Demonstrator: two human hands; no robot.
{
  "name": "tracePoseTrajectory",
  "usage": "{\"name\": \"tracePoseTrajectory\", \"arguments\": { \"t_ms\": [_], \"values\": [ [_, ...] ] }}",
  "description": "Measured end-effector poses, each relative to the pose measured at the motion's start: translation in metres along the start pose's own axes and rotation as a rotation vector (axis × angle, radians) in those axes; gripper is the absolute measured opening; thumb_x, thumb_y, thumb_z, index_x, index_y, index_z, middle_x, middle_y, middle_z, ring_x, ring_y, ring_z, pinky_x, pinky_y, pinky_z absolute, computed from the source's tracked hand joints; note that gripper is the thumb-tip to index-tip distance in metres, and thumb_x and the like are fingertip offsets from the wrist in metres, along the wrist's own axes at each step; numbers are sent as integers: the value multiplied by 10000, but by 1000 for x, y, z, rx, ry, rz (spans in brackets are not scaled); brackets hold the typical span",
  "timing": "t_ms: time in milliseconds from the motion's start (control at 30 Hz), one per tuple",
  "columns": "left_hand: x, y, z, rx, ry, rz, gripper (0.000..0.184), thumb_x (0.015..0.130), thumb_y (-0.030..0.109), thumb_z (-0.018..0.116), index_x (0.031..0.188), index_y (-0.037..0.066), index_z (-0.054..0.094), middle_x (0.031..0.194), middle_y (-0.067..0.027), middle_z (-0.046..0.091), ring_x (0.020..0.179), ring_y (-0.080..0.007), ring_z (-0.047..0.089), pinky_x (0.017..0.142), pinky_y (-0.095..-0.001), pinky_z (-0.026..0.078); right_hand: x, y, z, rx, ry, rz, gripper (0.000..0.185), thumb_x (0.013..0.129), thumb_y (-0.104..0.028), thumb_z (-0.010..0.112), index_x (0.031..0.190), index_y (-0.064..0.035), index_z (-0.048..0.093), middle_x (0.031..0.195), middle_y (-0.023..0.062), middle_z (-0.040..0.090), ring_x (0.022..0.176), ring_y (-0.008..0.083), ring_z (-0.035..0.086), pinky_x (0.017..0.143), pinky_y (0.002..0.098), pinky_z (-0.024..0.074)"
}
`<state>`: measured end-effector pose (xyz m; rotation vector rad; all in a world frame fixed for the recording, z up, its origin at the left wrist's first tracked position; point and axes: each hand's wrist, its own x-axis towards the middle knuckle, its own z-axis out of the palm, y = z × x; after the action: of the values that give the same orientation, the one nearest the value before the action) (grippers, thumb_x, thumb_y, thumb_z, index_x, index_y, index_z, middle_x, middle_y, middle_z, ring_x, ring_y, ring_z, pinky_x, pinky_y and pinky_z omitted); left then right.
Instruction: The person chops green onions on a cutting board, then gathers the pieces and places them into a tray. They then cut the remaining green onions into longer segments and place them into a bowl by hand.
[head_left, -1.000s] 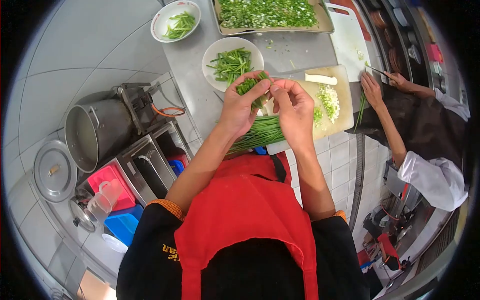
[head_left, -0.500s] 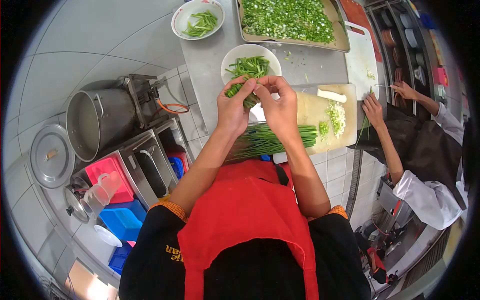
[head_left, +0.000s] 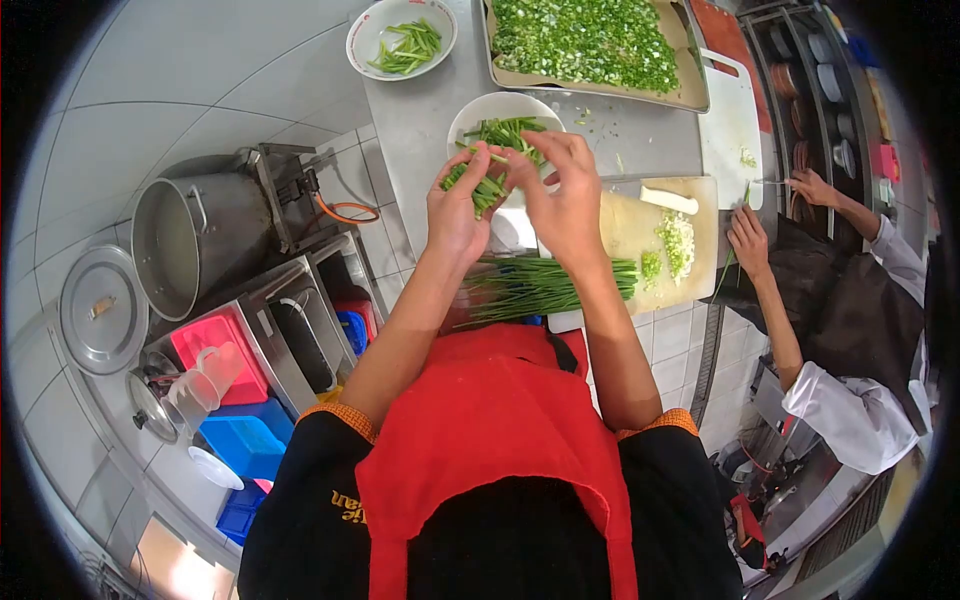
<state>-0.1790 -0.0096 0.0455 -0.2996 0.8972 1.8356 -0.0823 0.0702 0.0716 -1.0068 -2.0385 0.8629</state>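
My left hand point(head_left: 458, 222) is closed round a small bunch of cut green stalks point(head_left: 487, 192), held above the table. Beside it, my right hand point(head_left: 562, 205) has its thumb and curled fingertips at the ends of the bunch; whatever is pinched there is hidden. Just beyond both hands stands a white bowl point(head_left: 475, 112) with more cut green stalks in it. Under my right forearm lies a bundle of long green stalks point(head_left: 545, 285), partly on a cutting board point(head_left: 630, 225). That board also bears a white-handled knife point(head_left: 668, 201) and chopped pale and green bits point(head_left: 676, 247).
A second bowl point(head_left: 366, 52) of cut stalks and a tray point(head_left: 600, 90) of chopped greens stand at the back. On the right, a co-worker's hands point(head_left: 748, 240) work with a blade by a white board point(head_left: 722, 110). A big pot point(head_left: 175, 250) is at left.
My right hand has drawn slightly right and its fingers have spread from the left hand. My left hand has lowered a little and turned, showing more of the stalks.
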Motion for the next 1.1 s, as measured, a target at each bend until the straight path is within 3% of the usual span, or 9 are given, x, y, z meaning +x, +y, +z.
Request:
{"name": "tracePoseTrajectory", "arguments": {
  "t_ms": [133, 267, 333, 400, 467, 567, 667, 767, 1100],
  "values": [
    [0, -3, 0, 78, 66, 1, 233, 956, 122, 665, 1146, 9, 591, 1068, -140, 681, 970, -210, 679, 884, -371, 599, 1, -4, -2, 101, -219, 107, 147, 871, -98, 706, 954, 21, 728, 818, 141, 673, 733, 271, 620, 718, 376, 504],
    [2, -4, 0, 61, 47, 62, 259, 964, 122, 652, 1180, 0, 575, 1076, -153, 679, 981, -224, 677, 903, -397, 596, -4, 10, 9, 325, -58, 251, 144, 877, -108, 704, 921, 29, 720, 782, 141, 672, 714, 235, 626, 676, 342, 496],
    [2, 0, 0, 46, 60, 61, 269, 966, 120, 648, 1192, -3, 567, 1081, -155, 676, 992, -229, 673, 911, -406, 594, 0, 8, 5, 244, 37, 483, 167, 940, -144, 662, 928, 11, 723, 774, 62, 692, 718, 84, 589, 623, 293, 478],
    [2, 4, -2, 32, 73, 57, 280, 968, 117, 644, 1205, -6, 558, 1087, -156, 672, 1004, -233, 670, 919, -414, 592, 5, 10, -4, 42, -89, 455, 206, 959, -168, 646, 907, 20, 710, 729, 79, 676, 644, 106, 577, 615, 303, 479],
    [2, 5, -2, 23, 36, 45, 280, 971, 119, 640, 1208, -6, 557, 1096, -154, 667, 1022, -233, 662, 925, -411, 590, 7, 16, -5, -286, -213, 134, 241, 942, -165, 650, 791, 21, 677, 708, 212, 648, 669, 316, 638, 605, 375, 486],
    [2, 4, 0, -2, 50, 39, 275, 971, 123, 641, 1204, -4, 566, 1097, -145, 667, 1023, -228, 659, 923, -401, 589, 7, 24, 1, -123, -122, 53, 245, 936, -171, 657, 783, 21, 665, 740, 218, 659, 700, 362, 636, 585, 395, 479],
    [4, 5, -5, 34, 14, 27, 274, 970, 130, 644, 1200, -1, 574, 1097, -129, 669, 1019, -221, 659, 915, -389, 591, 19, -3, -13, -136, -379, 467, 151, 894, -125, 693, 865, 23, 697, 789, 179, 687, 753, 307, 661, 603, 372, 494],
    [6, 3, -10, 31, 16, 18, 281, 966, 137, 650, 1200, 1, 577, 1094, -117, 671, 1010, -216, 662, 911, -390, 592, 10, 1, -1, 230, -207, 204, 150, 877, -99, 711, 951, 31, 716, 807, 151, 705, 703, 258, 670, 602, 352, 514],
    [4, 2, -13, 3, -13, -72, 334, 999, 166, 558, 1278, -14, 524, 1246, -170, 616, 1172, -303, 619, 987, -440, 546, 55, 4, 18, 155, -262, 216, 254, 905, -105, 694, 1126, 19, 708, 883, 105, 744, 793, 118, 669, 723, 278, 537]
  ]
}}
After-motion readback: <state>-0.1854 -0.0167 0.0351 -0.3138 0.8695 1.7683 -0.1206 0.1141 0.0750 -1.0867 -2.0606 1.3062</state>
